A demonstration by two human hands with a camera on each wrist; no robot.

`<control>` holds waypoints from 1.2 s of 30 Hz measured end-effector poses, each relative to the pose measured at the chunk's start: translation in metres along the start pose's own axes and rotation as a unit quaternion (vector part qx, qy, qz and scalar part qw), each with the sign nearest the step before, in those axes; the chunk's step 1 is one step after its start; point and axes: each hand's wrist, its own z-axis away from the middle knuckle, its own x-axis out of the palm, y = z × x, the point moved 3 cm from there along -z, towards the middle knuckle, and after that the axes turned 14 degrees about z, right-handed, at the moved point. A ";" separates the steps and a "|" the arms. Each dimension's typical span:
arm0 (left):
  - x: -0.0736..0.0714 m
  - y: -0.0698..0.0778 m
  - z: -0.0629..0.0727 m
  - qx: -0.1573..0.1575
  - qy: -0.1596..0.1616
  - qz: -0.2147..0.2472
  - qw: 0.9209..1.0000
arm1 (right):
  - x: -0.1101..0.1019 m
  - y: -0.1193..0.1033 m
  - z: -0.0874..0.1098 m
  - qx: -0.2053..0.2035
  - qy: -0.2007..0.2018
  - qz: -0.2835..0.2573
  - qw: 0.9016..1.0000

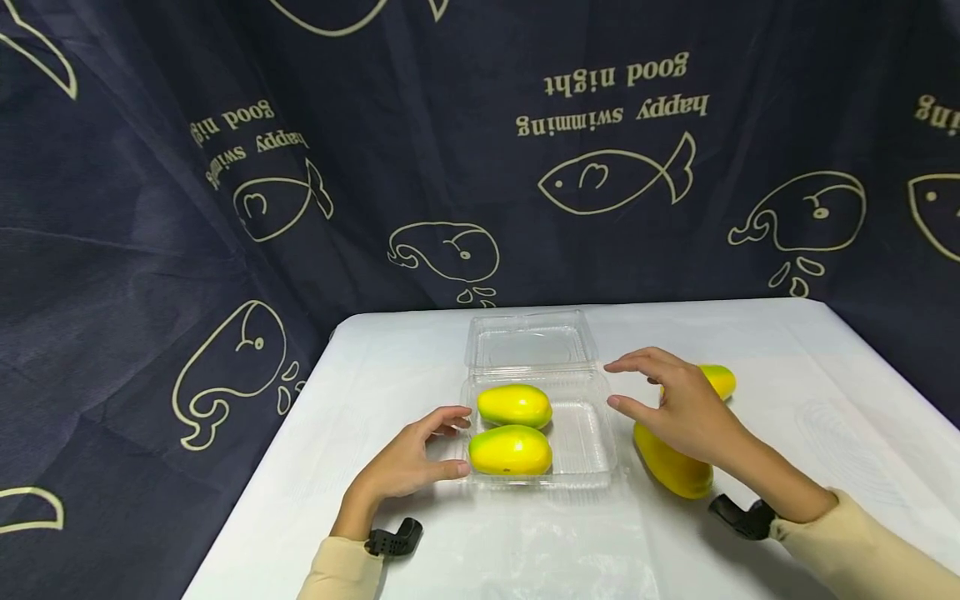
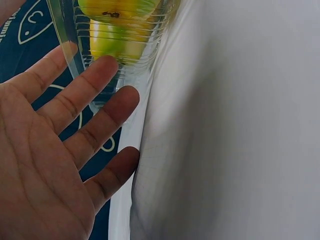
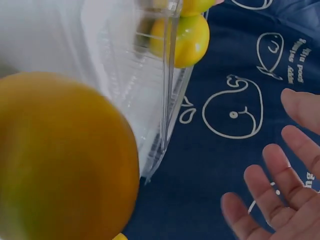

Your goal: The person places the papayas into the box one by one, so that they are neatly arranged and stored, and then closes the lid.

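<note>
A clear plastic clamshell container [image 1: 585,433] lies on the table with its lid [image 1: 532,343] folded back. Two yellow-green mangoes, a rear one [image 1: 514,405] and a front one [image 1: 510,451], lie side by side in its left part. My left hand [image 1: 405,462] is at the container's left side, fingers spread and loosely bent; whether the fingertips touch the wall I cannot tell. To the right of the container hovers my right hand [image 1: 678,412], thumb and fingers apart, holding nothing. Partly behind it lie two more mangoes, one nearer [image 1: 678,473] and one farther [image 1: 720,381].
The table [image 1: 390,367] has a white cover, with a transparent sheet [image 1: 555,542] in front of the container. A dark printed curtain [image 1: 450,150] hangs behind and at the left. Each wrist wears a black band.
</note>
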 end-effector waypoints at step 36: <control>-0.003 0.000 0.000 0.003 -0.007 0.005 1.000 | 0.008 0.036 0.060 0.116 -0.102 0.060 0.986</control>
